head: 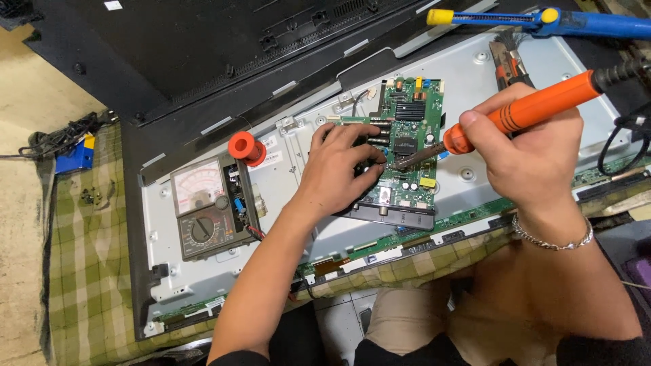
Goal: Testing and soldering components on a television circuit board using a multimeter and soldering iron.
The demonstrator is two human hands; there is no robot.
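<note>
My right hand (536, 146) grips an orange-handled soldering iron (522, 112), its metal tip touching the green circuit board (413, 146) near the board's middle. My left hand (339, 169) rests on the board's left side, fingers curled close to the iron's tip; whether it pinches anything is hidden. The board sits on the grey metal back panel (298, 169) of an opened flat screen.
An analog multimeter (203, 207) lies on the panel at left, with an orange solder spool (245, 147) beside it. A blue desoldering pump (542, 20) lies at top right. The black rear cover (203, 47) sits behind. A checked cloth (88, 271) covers the surface.
</note>
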